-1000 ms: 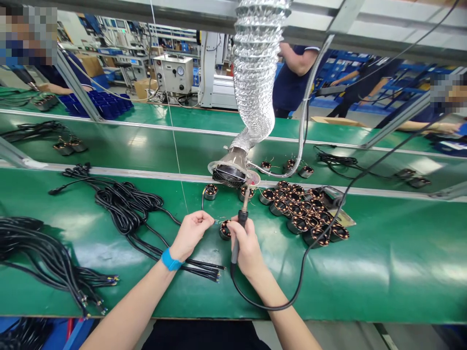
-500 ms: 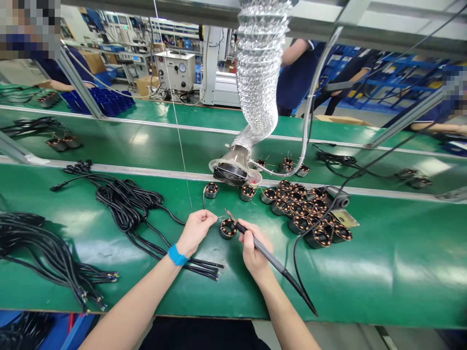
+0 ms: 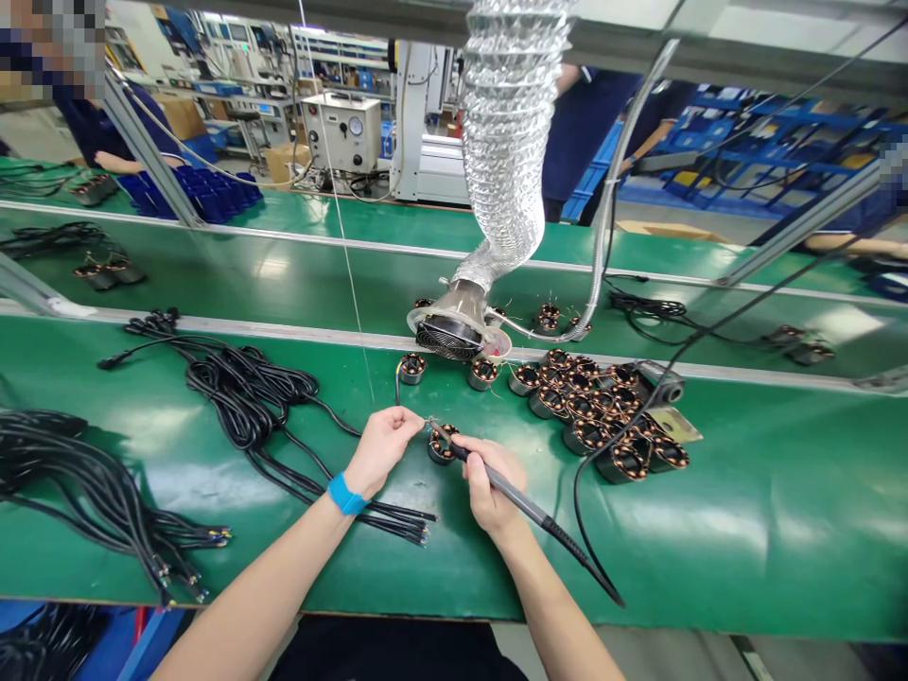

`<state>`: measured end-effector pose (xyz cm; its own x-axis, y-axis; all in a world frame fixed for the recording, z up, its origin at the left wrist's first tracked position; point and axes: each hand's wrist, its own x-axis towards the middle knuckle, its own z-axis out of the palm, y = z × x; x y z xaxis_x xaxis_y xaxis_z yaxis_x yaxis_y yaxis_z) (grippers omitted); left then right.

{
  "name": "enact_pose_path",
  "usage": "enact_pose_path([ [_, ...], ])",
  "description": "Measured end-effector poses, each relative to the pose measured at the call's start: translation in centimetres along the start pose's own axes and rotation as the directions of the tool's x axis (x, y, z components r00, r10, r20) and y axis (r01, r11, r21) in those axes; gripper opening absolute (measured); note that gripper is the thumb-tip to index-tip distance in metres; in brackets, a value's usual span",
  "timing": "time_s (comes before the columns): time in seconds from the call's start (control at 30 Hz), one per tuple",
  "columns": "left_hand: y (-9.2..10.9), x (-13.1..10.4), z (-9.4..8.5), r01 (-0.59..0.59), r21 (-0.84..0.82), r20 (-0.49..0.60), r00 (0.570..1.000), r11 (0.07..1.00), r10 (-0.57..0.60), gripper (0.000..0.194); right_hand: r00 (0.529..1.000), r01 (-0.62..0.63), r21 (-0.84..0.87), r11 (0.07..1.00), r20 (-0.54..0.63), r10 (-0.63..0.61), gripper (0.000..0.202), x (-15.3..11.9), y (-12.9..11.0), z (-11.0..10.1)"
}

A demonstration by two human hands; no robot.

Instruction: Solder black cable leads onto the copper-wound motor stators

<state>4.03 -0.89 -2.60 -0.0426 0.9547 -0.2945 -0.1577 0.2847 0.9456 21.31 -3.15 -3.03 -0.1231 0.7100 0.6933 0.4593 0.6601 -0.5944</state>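
Note:
A motor stator (image 3: 443, 445) with copper windings stands on the green bench between my hands. My left hand (image 3: 387, 440), with a blue band at the wrist, is closed in a pinch on a thin wire beside the stator's upper left edge. Whether it is solder or a winding lead I cannot tell. In my right hand (image 3: 493, 478) is a soldering iron (image 3: 516, 494), gripped like a pen. Its tip reaches over the stator to the thin wire ends close to my left fingertips. My fingers hide part of the wire.
Black cables (image 3: 245, 397) lie on the left, with another bundle (image 3: 63, 482) farther out. Several stators (image 3: 582, 407) are grouped at right. A fume extractor (image 3: 450, 331) hangs from a silver duct (image 3: 503, 142) above the work. The iron's cord (image 3: 578, 492) loops at right.
The soldering iron's tip has come down and left, from above the stator to the wire ends by my left fingers. My left hand has barely moved.

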Motion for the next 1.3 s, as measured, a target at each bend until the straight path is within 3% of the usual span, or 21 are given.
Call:
enact_pose_path([
  [0.17,0.1,-0.1,0.0,0.003,0.012,0.003,1.000,1.000,-0.003,0.029,0.998,-0.058,0.020,0.998,0.012,0.058,0.027,-0.6,0.5,-0.1],
  [0.37,0.1,-0.1,0.0,0.008,0.005,0.002,1.000,1.000,-0.008,0.028,0.987,-0.151,0.058,0.987,-0.053,0.155,0.029,-1.3,0.9,-0.1],
  [0.83,0.1,-0.1,0.1,-0.005,-0.009,0.001,1.000,1.000,0.005,0.028,0.982,-0.179,0.080,0.981,-0.049,0.183,0.028,-1.3,0.5,0.4],
  [1.03,0.2,-0.2,0.1,-0.012,-0.024,0.000,1.000,1.000,0.012,0.025,0.993,-0.116,0.069,0.991,0.005,0.116,0.030,-0.2,0.6,1.1],
  [1.3,0.1,0.0,0.1,-0.059,-0.002,-0.003,0.998,0.998,0.059,0.020,0.981,-0.099,0.040,0.994,0.173,0.090,0.044,1.9,1.2,2.5],
])
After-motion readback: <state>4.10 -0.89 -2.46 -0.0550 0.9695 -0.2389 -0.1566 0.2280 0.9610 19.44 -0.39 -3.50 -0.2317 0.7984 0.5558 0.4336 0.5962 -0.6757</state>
